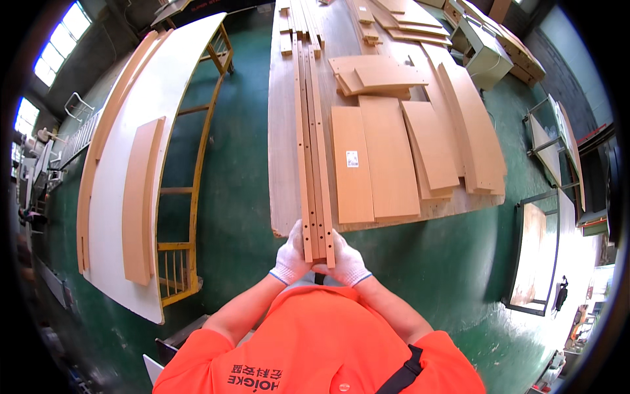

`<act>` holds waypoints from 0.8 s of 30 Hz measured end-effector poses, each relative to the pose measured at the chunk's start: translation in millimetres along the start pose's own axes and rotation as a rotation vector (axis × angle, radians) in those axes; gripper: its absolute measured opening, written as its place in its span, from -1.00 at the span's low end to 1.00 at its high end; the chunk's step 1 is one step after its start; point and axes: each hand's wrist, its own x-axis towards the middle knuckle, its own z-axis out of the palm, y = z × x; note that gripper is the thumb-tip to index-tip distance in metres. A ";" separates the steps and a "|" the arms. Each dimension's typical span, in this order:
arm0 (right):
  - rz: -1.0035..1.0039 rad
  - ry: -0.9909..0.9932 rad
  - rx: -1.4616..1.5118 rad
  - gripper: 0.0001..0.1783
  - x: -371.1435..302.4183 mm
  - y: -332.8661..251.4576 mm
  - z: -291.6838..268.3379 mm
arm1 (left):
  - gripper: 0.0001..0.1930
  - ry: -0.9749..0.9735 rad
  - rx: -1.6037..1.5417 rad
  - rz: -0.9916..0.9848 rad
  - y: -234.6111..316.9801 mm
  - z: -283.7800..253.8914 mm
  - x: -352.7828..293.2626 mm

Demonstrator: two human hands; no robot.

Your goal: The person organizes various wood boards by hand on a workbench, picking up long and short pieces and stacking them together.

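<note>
The long drilled wooden rails (315, 190) lie lengthwise along the left half of the surface (284, 164), their near ends jutting past its near edge. They look stiff and lightly smooth, probably moderately heavy as a set and awkward because of their length; whether they are fastened together is unclear. The near ends give a sound hold, with both outer sides pressed inward and support beneath. The gloved left hand (291, 255) and gloved right hand (349, 258) hold there, off the surface's near edge, fingers closed around opposite sides; the fingers underneath are partly hidden.
</note>
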 end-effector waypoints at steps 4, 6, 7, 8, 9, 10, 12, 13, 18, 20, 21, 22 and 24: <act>-0.007 0.012 0.049 0.36 -14.5 -11.9 -14.3 | 0.24 -0.052 -0.051 -0.088 16.1 -13.2 -1.8; -0.043 0.013 0.155 0.32 -23.1 -12.0 -18.3 | 0.25 -0.108 -0.123 -0.179 28.7 -24.5 -2.7; -0.034 -0.005 0.210 0.31 -26.9 -16.5 -23.7 | 0.20 -0.113 -0.188 -0.158 30.6 -28.6 -1.5; -0.030 -0.013 0.243 0.29 -27.6 -19.9 -27.3 | 0.16 -0.120 -0.253 -0.136 29.7 -33.4 0.2; -0.038 0.002 0.248 0.27 -26.2 -20.0 -29.2 | 0.12 -0.127 -0.317 -0.116 29.8 -36.7 -0.5; -0.046 0.015 0.254 0.25 -23.7 -20.9 -30.0 | 0.08 -0.152 -0.425 -0.184 29.6 -39.8 -1.3; -0.036 0.049 0.277 0.15 -12.3 -27.0 -28.3 | 0.03 -0.136 -0.696 -0.395 11.7 -33.1 6.1; 0.000 0.059 0.233 0.12 -5.4 -36.1 -33.1 | 0.01 -0.134 -0.837 -0.503 7.1 -28.3 12.1; 0.049 0.078 0.371 -0.19 37.9 -59.3 -58.7 | -0.20 -0.118 -0.493 -0.462 24.0 -35.1 83.9; 0.158 0.000 0.415 -0.28 47.0 -71.4 -68.9 | -0.20 -0.144 -0.499 -0.415 10.5 -44.1 82.5; 0.162 0.071 0.292 -0.28 51.8 -73.3 -67.9 | -0.20 -0.166 -0.505 -0.391 4.9 -49.1 83.9; 0.165 0.141 0.169 -0.28 56.0 -74.3 -64.4 | -0.26 -0.184 -0.565 -0.449 -2.2 -55.9 90.0; 0.223 0.253 -0.008 -0.25 70.6 -73.6 -57.2 | -0.36 -0.223 -0.687 -0.570 -13.8 -74.0 102.0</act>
